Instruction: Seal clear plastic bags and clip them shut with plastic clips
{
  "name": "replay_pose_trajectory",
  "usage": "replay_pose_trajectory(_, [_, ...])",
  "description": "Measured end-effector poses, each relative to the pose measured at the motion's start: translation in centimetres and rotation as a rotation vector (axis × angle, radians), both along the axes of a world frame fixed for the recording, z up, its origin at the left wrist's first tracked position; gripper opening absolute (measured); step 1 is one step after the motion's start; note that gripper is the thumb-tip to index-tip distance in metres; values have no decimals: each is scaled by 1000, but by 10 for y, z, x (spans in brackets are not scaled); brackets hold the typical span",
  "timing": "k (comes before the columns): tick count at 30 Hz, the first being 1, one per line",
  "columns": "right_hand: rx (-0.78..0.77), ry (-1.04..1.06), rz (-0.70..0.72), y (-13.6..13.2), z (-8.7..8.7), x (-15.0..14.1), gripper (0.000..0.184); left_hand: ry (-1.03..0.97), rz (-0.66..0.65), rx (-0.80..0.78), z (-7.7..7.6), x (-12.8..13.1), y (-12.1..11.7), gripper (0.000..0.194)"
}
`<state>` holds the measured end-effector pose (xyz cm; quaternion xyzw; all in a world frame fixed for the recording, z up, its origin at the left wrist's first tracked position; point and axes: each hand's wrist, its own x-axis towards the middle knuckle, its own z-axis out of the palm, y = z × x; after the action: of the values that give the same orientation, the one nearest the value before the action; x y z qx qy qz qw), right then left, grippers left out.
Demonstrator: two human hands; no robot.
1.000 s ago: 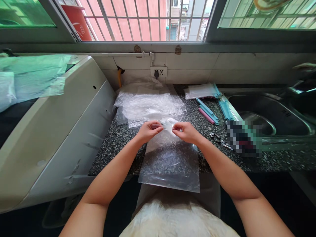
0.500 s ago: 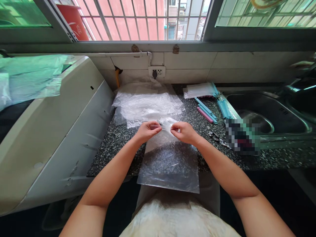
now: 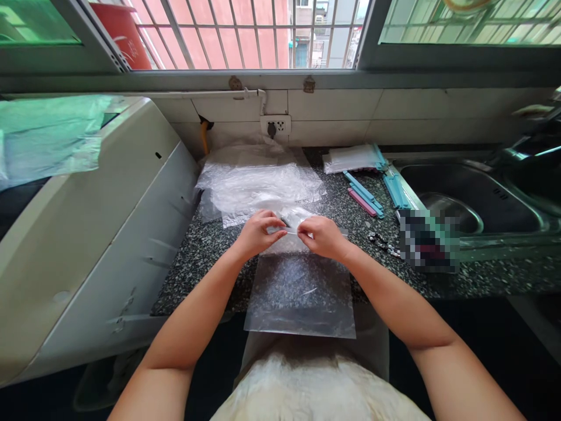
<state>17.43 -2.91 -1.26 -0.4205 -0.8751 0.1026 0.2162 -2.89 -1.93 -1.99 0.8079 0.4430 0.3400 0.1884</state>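
A clear plastic bag (image 3: 302, 298) lies flat on the counter's front, its lower end hanging past the edge toward my body. My left hand (image 3: 261, 235) pinches the bag's upper edge between thumb and fingers. Close beside it, my right hand (image 3: 323, 236) is closed on the same edge, its fingertips partly hidden. A thin whitish line along the edge shows between the two hands. Just behind them, a loose pile of clear plastic bags (image 3: 263, 181) spreads over the counter.
Light-blue strips (image 3: 364, 192) and a pink strip (image 3: 362, 202) lie right of the pile, near a stack of clear packets (image 3: 350, 158). Farther right is a metal sink (image 3: 464, 175), with a blurred-out phone-like object (image 3: 429, 242) before it. A large white appliance (image 3: 109, 234) stands left.
My hands have come slightly closer together along the bag's upper edge, which now shows as a straighter line between them. The view has shifted slightly.
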Motion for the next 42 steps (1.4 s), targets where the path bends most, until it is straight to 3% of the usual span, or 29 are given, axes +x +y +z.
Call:
replay_pose_trajectory(6, [18, -10, -2, -1, -1, -2, 15, 1, -95, -44, 0, 2, 0, 12])
replay_pose_trajectory(19, [-52, 4, -14, 2, 0, 2, 9, -17, -113, -72, 1, 1, 1, 12])
replay_pose_trajectory(42, [75, -129, -30, 3, 2, 3, 17, 81, -96, 74, -3, -5, 3, 12])
